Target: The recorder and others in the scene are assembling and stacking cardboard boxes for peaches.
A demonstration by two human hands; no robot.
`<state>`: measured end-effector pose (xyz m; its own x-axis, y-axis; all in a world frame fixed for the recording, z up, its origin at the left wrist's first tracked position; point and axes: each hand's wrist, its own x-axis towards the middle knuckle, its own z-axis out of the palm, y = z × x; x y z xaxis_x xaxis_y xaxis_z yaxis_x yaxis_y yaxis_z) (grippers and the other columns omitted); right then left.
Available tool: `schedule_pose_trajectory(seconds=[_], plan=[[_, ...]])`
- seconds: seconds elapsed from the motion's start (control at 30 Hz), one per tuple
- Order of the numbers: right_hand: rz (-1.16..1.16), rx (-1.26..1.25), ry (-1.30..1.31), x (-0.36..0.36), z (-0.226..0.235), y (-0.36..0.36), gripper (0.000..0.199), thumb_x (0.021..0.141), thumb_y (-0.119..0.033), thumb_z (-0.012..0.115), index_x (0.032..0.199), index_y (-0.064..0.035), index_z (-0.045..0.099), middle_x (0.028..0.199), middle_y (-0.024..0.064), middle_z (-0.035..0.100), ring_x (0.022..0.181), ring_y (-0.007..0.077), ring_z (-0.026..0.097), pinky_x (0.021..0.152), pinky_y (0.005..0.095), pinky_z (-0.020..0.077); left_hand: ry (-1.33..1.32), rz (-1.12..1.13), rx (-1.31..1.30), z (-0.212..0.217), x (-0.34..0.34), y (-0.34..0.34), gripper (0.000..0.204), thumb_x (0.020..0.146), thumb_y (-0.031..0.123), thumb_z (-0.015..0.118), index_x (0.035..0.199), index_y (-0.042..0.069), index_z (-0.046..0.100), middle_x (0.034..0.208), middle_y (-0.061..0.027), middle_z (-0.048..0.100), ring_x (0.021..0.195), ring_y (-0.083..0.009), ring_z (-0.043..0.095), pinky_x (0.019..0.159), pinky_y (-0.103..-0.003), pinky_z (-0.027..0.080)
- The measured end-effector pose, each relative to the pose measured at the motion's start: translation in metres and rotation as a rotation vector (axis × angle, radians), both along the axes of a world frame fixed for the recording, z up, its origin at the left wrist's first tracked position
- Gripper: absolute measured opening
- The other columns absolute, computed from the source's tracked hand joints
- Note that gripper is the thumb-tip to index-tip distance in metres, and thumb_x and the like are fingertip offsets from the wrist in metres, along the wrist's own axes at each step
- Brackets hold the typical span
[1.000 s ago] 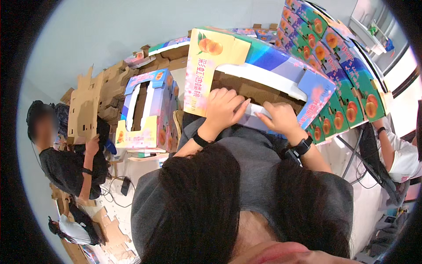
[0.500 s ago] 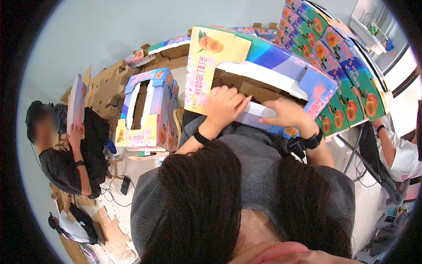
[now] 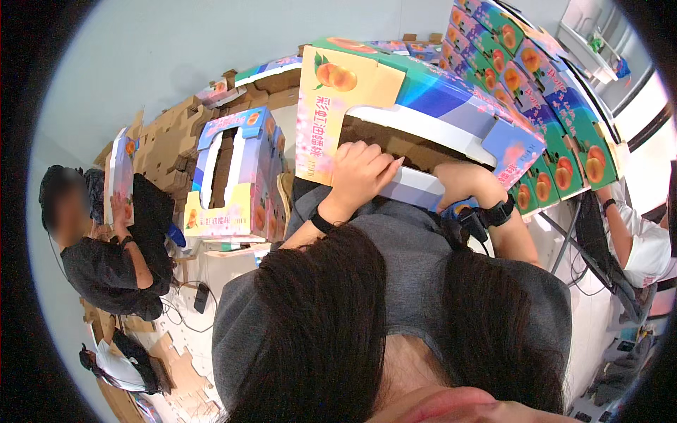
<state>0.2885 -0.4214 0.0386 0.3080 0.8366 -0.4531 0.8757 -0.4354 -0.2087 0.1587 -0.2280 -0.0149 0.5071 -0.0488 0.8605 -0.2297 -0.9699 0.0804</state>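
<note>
A printed cardboard fruit box (image 3: pixel 486 113) stands tilted before my chest, with peach pictures, a yellow end panel and a wide opening edged in white. My left hand (image 3: pixel 363 173) is closed over the near rim of that opening, its fingers curled on the pale purple edge. Farther right on the same rim, my right hand (image 3: pixel 462 185) bends into the opening; its fingertips are hidden inside, while the thumb side stays outside. Only brown cardboard shows within the box. Both wrists wear black bands.
Another printed box (image 3: pixel 257 204) stands to the left. Stacked boxes (image 3: pixel 557 127) rise at the right, and flat brown cardboard (image 3: pixel 169 148) leans along the wall. A co-worker (image 3: pixel 106 247) at left holds a narrow box piece; another person's arm (image 3: pixel 620 229) is at far right.
My right hand has moved from above the rim to reach into the opening, its fingers now out of sight. My left hand keeps its hold. The co-worker's piece has turned slightly.
</note>
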Motion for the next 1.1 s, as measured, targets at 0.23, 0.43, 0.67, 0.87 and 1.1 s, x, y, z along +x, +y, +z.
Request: schedule_pose_trajectory(seconds=[0.23, 0.43, 0.67, 0.87, 1.1], plan=[[0.021, 0.006, -0.010, 0.002, 0.005, 0.002, 0.052, 0.058, -0.037, 0.085, 0.084, 0.0048, 0.069, 0.084, 0.0228, 0.068, 0.081, 0.0376, 0.066, 0.071, 0.0412, 0.0522, 0.016, -0.013, 0.002, 0.010, -0.003, 0.001, 0.011, 0.077, 0.022, 0.073, 0.075, 0.013, 0.066, 0.069, -0.0004, 0.052, 0.067, -0.0206, 0.051, 0.065, -0.036, 0.036], [-0.023, 0.049, -0.109, 0.017, 0.015, -0.012, 0.047, 0.056, -0.035, 0.084, 0.082, 0.0009, 0.069, 0.084, 0.0202, 0.067, 0.087, 0.0382, 0.063, 0.076, 0.0430, 0.0511, -0.090, -0.184, -0.112, 0.041, -0.028, 0.015, 0.041, 0.074, 0.024, 0.073, 0.110, 0.007, 0.067, 0.112, -0.0109, 0.065, 0.105, -0.0311, 0.059, 0.100, -0.043, 0.039], [0.031, 0.184, -0.447, 0.041, -0.006, -0.015, 0.045, 0.052, -0.024, 0.086, 0.089, -0.0048, 0.069, 0.087, 0.0149, 0.067, 0.088, 0.0342, 0.064, 0.078, 0.0422, 0.0506, -0.117, 0.121, -0.438, 0.073, -0.070, 0.069, 0.129, 0.059, 0.044, 0.087, 0.151, 0.005, 0.006, 0.148, -0.0211, 0.026, 0.139, -0.0348, 0.025, 0.112, -0.051, 0.021], [0.026, 0.081, -0.455, 0.034, -0.026, 0.000, 0.039, 0.062, -0.021, 0.082, 0.096, -0.0057, 0.069, 0.091, 0.0139, 0.069, 0.091, 0.0321, 0.066, 0.079, 0.0422, 0.0525, 0.223, -0.331, -0.855, 0.051, -0.056, 0.091, 0.106, 0.068, 0.033, 0.085, 0.150, 0.005, 0.022, 0.140, -0.0168, 0.043, 0.131, -0.0281, 0.042, 0.110, -0.044, 0.030], [-0.097, 0.498, -0.177, 0.014, 0.000, -0.023, 0.061, 0.074, -0.033, 0.078, 0.118, 0.0042, 0.060, 0.111, 0.0256, 0.064, 0.107, 0.0360, 0.062, 0.095, 0.0424, 0.0474, 0.321, -0.473, -1.085, 0.038, -0.050, 0.092, 0.085, 0.075, 0.027, 0.080, 0.141, -0.003, 0.036, 0.137, -0.0155, 0.048, 0.128, -0.0251, 0.046, 0.109, -0.039, 0.033]])
